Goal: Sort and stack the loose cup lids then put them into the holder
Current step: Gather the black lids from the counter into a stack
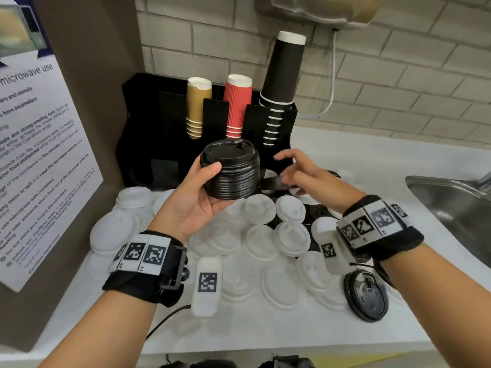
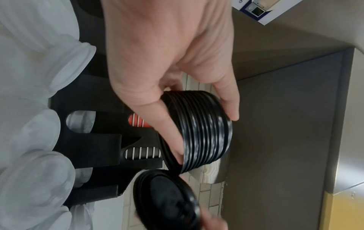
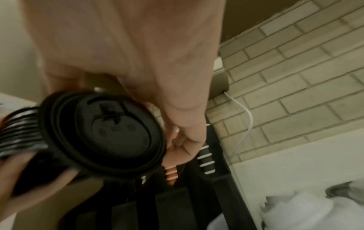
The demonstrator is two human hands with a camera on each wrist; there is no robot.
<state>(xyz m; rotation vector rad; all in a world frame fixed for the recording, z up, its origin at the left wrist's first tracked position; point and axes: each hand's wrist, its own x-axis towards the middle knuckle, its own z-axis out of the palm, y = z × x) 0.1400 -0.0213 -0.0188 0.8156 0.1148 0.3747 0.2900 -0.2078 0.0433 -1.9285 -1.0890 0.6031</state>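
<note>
At the bottom of the head view, white lids (image 1: 279, 282) are spread on the counter (image 1: 265, 333). At the centre, a stack of black lids (image 1: 230, 171) is gripped by the left hand (image 1: 196, 200), in front of the holder (image 1: 148, 134). A single black lid (image 3: 102, 132) is pinched by the right hand (image 1: 305, 176), just right of the stack.

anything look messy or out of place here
Yes: loose white lids lie scattered and overlapping on the counter, and one black lid sits apart near the right, away from the black stack in the left hand.
</note>
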